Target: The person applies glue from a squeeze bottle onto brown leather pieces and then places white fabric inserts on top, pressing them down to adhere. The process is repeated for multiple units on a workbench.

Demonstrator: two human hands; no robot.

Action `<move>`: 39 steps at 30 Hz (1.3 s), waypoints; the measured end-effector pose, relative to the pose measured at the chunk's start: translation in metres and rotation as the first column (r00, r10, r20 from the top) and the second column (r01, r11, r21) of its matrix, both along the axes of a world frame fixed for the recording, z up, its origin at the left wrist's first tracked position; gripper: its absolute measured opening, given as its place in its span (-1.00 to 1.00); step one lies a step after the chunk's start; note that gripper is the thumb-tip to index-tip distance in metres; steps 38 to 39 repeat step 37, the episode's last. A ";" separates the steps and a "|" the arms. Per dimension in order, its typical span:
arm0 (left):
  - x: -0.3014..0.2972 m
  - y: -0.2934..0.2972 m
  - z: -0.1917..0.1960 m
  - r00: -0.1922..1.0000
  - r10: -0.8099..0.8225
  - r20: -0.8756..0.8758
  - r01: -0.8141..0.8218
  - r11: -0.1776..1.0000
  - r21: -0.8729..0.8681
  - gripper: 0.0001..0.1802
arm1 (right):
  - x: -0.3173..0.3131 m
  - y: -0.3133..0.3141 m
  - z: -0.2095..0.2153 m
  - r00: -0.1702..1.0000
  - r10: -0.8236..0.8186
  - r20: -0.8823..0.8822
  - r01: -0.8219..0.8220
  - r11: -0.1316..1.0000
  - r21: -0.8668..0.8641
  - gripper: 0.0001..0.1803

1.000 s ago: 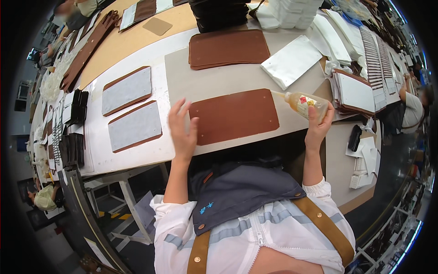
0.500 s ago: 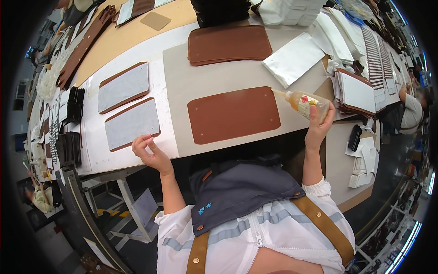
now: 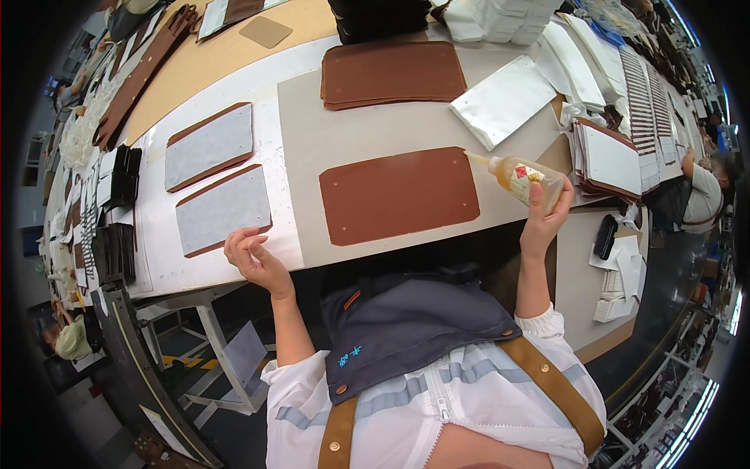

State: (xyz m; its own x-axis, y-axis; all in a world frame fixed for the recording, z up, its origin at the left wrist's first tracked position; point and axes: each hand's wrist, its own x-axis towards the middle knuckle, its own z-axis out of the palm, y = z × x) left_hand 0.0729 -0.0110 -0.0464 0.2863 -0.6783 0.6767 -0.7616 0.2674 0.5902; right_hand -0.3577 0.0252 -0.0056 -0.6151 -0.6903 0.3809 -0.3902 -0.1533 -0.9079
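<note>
My right hand (image 3: pixel 548 211) is wrapped round a clear squeeze bottle (image 3: pixel 528 181) of amber liquid. The bottle tilts left, and its thin nozzle ends by the upper right corner of a brown leather panel (image 3: pixel 400 197) lying flat on grey board. Palm up, my left hand (image 3: pixel 262 264) has loosely curled, slightly parted fingers with nothing visible in them. It hovers beside the lower right corner of a brown panel with a grey backing (image 3: pixel 224 209). A similar grey-backed panel (image 3: pixel 209 147) lies just beyond.
A stack of brown panels (image 3: pixel 391 74) sits behind the single one. White sheets (image 3: pixel 504 102) and another panel stack (image 3: pixel 605 156) are at the right. Black folded pieces (image 3: pixel 117 254) line the left edge. A co-worker (image 3: pixel 707 195) is at the far right.
My left hand has shifted very slightly left, its fingers loosening a little. The bottle and my right hand hold nearly the same place.
</note>
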 end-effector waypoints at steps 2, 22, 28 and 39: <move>-0.001 0.000 0.001 1.000 -0.004 0.014 0.004 1.000 -0.001 -0.51 | 0.002 0.000 0.001 1.000 0.003 -0.013 -0.003 1.000 0.001 -0.47; -0.002 0.001 0.004 0.999 -0.034 0.008 0.034 0.999 -0.011 -0.52 | 0.057 -0.009 0.009 0.970 0.209 -0.126 -0.212 0.977 -0.014 -0.38; -0.003 0.000 0.004 1.000 -0.022 -0.019 0.021 1.000 -0.017 -0.49 | 0.079 -0.019 0.009 0.932 0.351 -0.087 -0.358 0.931 -0.071 -0.37; -0.001 0.004 0.006 0.999 -0.041 0.017 0.041 0.999 0.001 -0.53 | 0.111 -0.033 0.005 0.868 0.489 -0.086 -0.495 0.866 -0.066 -0.33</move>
